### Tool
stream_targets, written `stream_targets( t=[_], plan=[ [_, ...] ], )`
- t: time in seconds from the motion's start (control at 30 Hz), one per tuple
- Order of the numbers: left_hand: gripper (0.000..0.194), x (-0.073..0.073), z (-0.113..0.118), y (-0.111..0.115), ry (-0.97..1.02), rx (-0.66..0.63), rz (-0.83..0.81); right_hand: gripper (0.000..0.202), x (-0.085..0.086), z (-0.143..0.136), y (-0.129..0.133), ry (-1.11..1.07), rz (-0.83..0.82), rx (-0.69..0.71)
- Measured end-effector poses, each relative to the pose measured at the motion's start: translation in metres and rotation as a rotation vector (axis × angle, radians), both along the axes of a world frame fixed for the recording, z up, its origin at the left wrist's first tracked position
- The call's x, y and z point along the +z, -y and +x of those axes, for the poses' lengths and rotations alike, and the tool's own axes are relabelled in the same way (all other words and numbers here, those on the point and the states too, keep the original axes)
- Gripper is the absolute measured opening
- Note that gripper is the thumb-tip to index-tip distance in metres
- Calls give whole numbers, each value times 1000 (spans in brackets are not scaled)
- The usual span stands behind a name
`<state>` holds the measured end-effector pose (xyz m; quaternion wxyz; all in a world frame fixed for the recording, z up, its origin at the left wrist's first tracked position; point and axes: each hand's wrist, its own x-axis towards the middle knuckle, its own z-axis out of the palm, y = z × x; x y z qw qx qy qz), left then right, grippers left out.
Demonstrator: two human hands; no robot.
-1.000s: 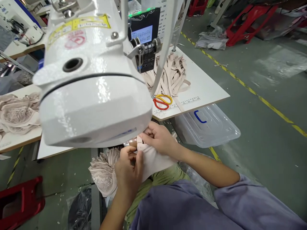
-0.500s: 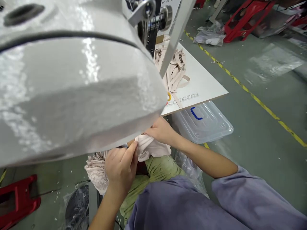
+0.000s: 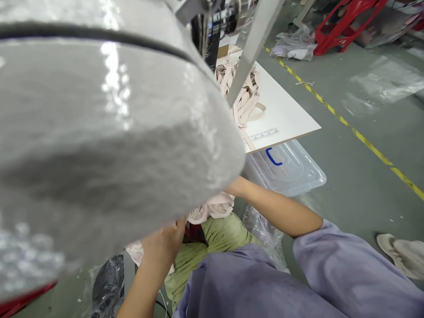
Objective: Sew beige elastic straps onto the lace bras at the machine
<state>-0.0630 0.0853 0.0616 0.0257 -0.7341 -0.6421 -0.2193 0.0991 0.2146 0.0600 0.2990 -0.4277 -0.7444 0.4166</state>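
The large pale body of a machine (image 3: pixel 126 132) fills the left and upper part of the view. My left hand (image 3: pixel 165 240) shows beneath its lower edge, with its fingers mostly hidden behind the machine, beside a pale pink lace garment (image 3: pixel 215 208). Only the wrist end of my right hand (image 3: pixel 234 185) comes out past the machine's edge, just above the garment; its fingers are hidden. The garment hangs over my green-clad lap. More pale lace fabric (image 3: pixel 135 252) lies to the left of my left hand.
A white tabletop (image 3: pixel 288 117) carries a heap of beige straps (image 3: pixel 245 95) and a printed ruler. Below it sits a clear plastic box (image 3: pixel 294 172). Red stool (image 3: pixel 344 28), plastic bags and yellow floor tape lie beyond. Someone's shoe (image 3: pixel 391 251) shows at the right.
The machine now covers more of the view and hides the fingers of both hands. More lace shows on the garment. A person's shoe and lower leg have appeared at the right edge.
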Motion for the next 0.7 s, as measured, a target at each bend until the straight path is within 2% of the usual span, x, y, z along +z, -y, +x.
stream_targets(
  t=[0.17, 0.37, 0.53, 0.7],
  plan=[
    [33, 2, 0, -2, 38, -8, -35, 4, -3, -2, -2, 13, -5, -8],
    [30, 5, 3, -5, -20, -3, 13, 7, -5, -3, -3, -4, -1, -5],
    [29, 2, -3, -2, -72, -36, 57, 15, 9, -2, 2, -7, 10, -3],
    [26, 0, -8, 0, -79, 12, 96, 14, 19, -2, 7, 22, 3, -13]
  ],
)
